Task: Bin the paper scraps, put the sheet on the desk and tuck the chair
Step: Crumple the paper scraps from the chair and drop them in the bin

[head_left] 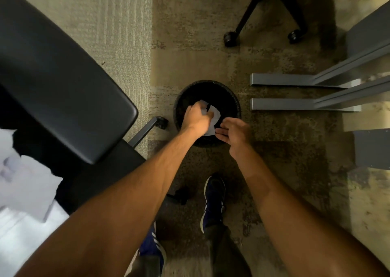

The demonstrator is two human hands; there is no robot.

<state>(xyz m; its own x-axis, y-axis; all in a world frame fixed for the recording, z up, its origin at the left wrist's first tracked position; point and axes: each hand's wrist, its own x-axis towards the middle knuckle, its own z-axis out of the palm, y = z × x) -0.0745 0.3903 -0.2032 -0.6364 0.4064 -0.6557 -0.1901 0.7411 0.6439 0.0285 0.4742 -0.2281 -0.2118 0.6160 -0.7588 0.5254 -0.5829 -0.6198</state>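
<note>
In the middle of the frame, the left hand (195, 118) has its grip closed on white paper scraps (214, 116) right over the round black bin (233, 101). The right hand (234, 134) is open and holds nothing, just beside them. Paper is very light, soft and crumply, so I think any bunched part is fine to pinch. A bigger white sheet (23, 183) lies at the lower left, near the black chair (63, 82).

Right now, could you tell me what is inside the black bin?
White paper scraps held by the left hand over the black bin; its dark bottom is covered by both hands, so unseen.
</note>
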